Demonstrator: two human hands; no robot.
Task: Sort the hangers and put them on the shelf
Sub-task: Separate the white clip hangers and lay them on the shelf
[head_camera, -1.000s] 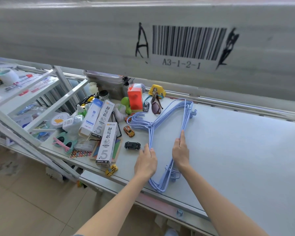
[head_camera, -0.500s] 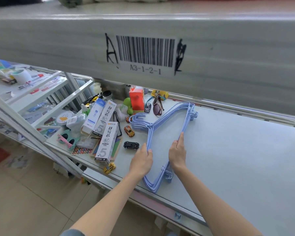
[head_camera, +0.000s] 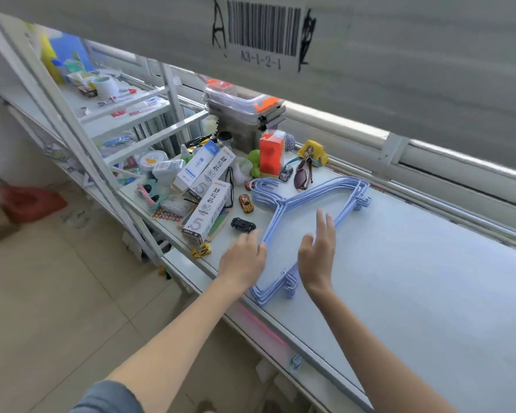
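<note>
While the stack of light-blue hangers [head_camera: 307, 201] lies flat on the grey shelf [head_camera: 429, 278], nested with hooks pointing towards the clutter on the left, both hands hover at its near end. The left hand [head_camera: 243, 262] sits at the outer side of the stack's near arm, fingers curled and seemingly brushing the wire, but with no closed grip on it. The right hand [head_camera: 318, 254] is spread flat, fingers apart, over the open middle of the triangle, holding nothing; whether its palm touches the shelf I cannot tell.

The stack looks roughly aligned, though the clip ends at the near corner [head_camera: 289, 284] and far corner [head_camera: 361, 198] fan out slightly, so the sorting seems nearly finished rather than complete.

The risks are mostly about neighbours. The hooks end just beside an orange toy car [head_camera: 246, 202] and a pair of sunglasses [head_camera: 301, 175], and a black toy car [head_camera: 242, 225] sits near the left hand; a push on the stack towards the left would likely shove these into the boxes [head_camera: 209, 208]. The near corner also lies close to the shelf's front edge, so a careless nudge could tip the hangers off. Thin wires slide easily, and pressing one side only may splay them again.
</note>
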